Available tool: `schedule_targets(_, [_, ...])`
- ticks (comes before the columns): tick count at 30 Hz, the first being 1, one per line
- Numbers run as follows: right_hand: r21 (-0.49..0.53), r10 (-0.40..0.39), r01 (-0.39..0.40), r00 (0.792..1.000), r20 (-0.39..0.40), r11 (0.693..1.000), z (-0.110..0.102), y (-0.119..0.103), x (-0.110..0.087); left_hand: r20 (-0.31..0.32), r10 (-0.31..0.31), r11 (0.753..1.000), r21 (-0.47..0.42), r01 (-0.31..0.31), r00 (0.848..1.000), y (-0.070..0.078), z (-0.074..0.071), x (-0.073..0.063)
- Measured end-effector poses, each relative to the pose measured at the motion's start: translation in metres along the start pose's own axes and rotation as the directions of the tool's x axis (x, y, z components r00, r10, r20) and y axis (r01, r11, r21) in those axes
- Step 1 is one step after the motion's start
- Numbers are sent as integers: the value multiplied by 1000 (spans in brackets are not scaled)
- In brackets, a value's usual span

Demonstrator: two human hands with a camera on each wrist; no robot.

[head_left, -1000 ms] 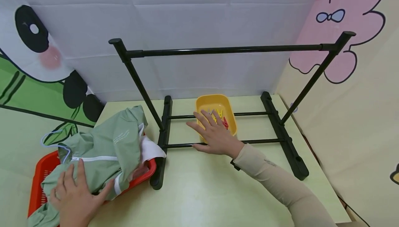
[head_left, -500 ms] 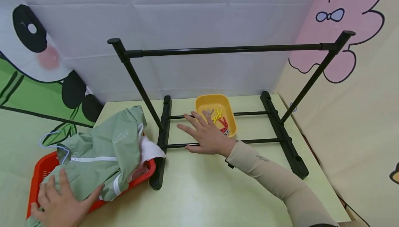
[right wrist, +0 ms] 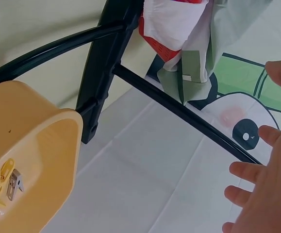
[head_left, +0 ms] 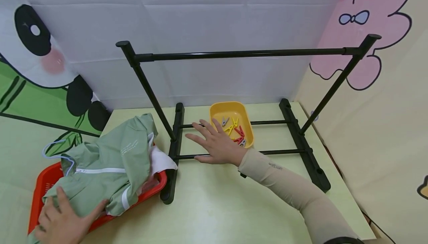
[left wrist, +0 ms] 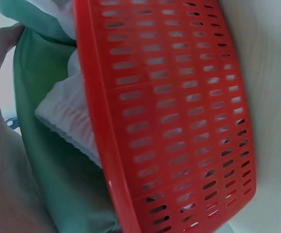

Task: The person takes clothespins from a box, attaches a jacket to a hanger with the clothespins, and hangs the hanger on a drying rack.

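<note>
A red basket (head_left: 42, 184) at the left holds a sage-green zip jacket (head_left: 107, 154). The pale hook of a clothes hanger (head_left: 50, 156) sticks out at the jacket's collar. My left hand (head_left: 63, 220), fingers spread, lies over the jacket's near end at the basket's front. In the left wrist view, the slotted wall of the basket (left wrist: 169, 111) stands beside my thumb, with white cloth (left wrist: 67, 109) over green. My right hand (head_left: 219, 145) is spread over the rack's lower bars, left of a yellow bin (head_left: 248, 123). Red, yellow and grey clothespins (head_left: 238, 132) lie inside it.
A black metal garment rack (head_left: 234, 54) stands on the pale table (head_left: 214, 206), its left foot (head_left: 168, 188) touching the basket's side in the head view. Behind hangs a white sheet (head_left: 214, 24) with cartoon animals. A right-hand wall (head_left: 378, 136) borders the table.
My left hand has slid left and toward me over the jacket. My right hand has shifted left, uncovering more clothespins. The jacket, basket and rack stay put.
</note>
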State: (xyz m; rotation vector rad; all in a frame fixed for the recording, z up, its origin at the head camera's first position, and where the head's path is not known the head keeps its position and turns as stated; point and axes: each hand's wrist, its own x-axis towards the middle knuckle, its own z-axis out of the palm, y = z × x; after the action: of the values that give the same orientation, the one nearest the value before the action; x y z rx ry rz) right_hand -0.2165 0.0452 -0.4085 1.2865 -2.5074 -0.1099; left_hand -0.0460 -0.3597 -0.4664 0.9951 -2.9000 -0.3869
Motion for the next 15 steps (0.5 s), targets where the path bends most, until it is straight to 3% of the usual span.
schedule_targets(9, [-2, -12, 12, 998, 68, 1000, 2, -3, 8, 99, -22, 1000, -6, 23, 995, -4, 6, 10])
schedule_targets(15, [-10, -32, 33, 995, 89, 999, 4, -5, 14, 100, -24, 1000, 1, 24, 995, -6, 10, 13])
